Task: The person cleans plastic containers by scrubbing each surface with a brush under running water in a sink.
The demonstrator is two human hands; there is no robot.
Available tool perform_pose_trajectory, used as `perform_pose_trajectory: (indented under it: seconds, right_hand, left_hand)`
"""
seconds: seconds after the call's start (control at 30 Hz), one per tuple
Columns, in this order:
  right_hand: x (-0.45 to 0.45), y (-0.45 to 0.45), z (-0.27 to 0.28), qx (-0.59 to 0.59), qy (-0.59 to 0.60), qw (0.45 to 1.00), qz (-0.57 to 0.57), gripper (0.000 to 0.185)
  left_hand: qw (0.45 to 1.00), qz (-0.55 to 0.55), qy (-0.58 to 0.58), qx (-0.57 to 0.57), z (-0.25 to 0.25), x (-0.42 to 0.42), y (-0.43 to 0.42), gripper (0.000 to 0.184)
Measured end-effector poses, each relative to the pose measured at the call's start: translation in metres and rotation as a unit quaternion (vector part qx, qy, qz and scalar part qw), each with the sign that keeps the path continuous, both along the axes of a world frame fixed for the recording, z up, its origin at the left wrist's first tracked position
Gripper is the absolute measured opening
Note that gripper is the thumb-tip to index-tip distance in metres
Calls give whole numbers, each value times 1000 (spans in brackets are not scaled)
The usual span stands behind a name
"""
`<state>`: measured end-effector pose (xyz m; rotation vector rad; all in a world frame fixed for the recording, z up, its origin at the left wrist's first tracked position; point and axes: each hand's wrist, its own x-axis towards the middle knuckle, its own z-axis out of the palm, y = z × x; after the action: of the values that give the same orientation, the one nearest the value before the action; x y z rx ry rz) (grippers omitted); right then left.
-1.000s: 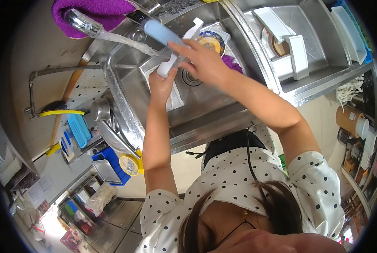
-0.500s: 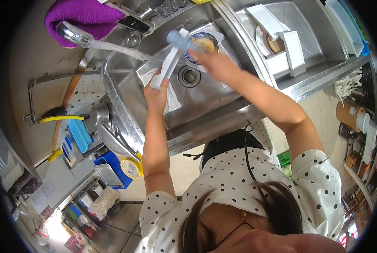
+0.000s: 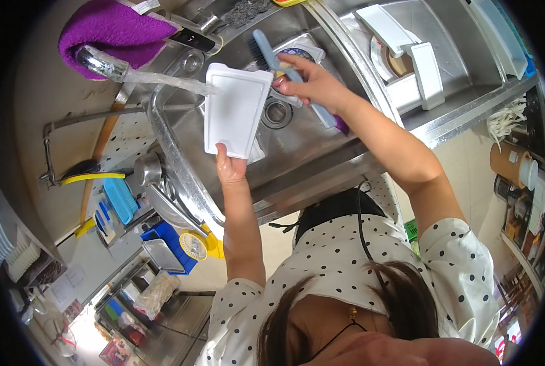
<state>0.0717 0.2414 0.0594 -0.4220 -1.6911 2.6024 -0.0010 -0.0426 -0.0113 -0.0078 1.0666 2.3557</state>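
Note:
My left hand (image 3: pixel 231 168) grips the near end of a white rectangular plastic lid (image 3: pixel 236 113), thumb on top. The lid is tilted face-up over the sink (image 3: pixel 309 143), and water from the faucet (image 3: pixel 104 64) runs onto its left edge. In my right hand (image 3: pixel 315 85) is a blue-grey scrub brush (image 3: pixel 263 46) with dark bristles, held by its handle just right of the lid. Beneath that hand sits a blue-patterned bowl (image 3: pixel 306 53), partly hidden. Another white piece (image 3: pixel 257 151) lies under the lid, mostly covered. The drain (image 3: pixel 277 113) is beside it.
The right-hand basin holds several white lids or trays (image 3: pixel 427 73) and a round brown-and-white item (image 3: pixel 399 63). A purple cloth (image 3: pixel 111 36) hangs by the faucet. Metal pans (image 3: pixel 162 198) stand left of the sink. The raised divider (image 3: pixel 361 70) separates the basins.
The white lid has turned from edge-on to face-up and moved into the water stream. My right hand has come off it slightly rightward, and the brush now shows clearly instead of blurred.

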Motion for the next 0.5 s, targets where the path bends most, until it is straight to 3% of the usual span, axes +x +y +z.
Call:
perform_pose_trajectory:
  seconds: [0.17, 0.27, 0.37, 0.4, 0.5]
  right_hand:
    - [-1, -33, 17, -56, 43, 997, 27, 78]
    - [-1, -37, 30, -29, 32, 999, 34, 76]
    - [-11, -53, 17, 35, 164, 984, -65, 73]
    - [-10, -53, 20, 13, 139, 990, -36, 74]
    - [-19, -59, 6, 247, 109, 962, 40, 78]
  left_hand:
    - [1000, -6, -6, 4, -15, -3, 17, 80]
    - [999, -9, -21, 31, -21, -5, 29, 79]
    - [996, -9, -72, -57, -28, -7, 39, 75]
    - [983, -109, 4, -146, -25, -13, 45, 75]
    - [957, -128, -237, -104, -1, 1, 56, 74]
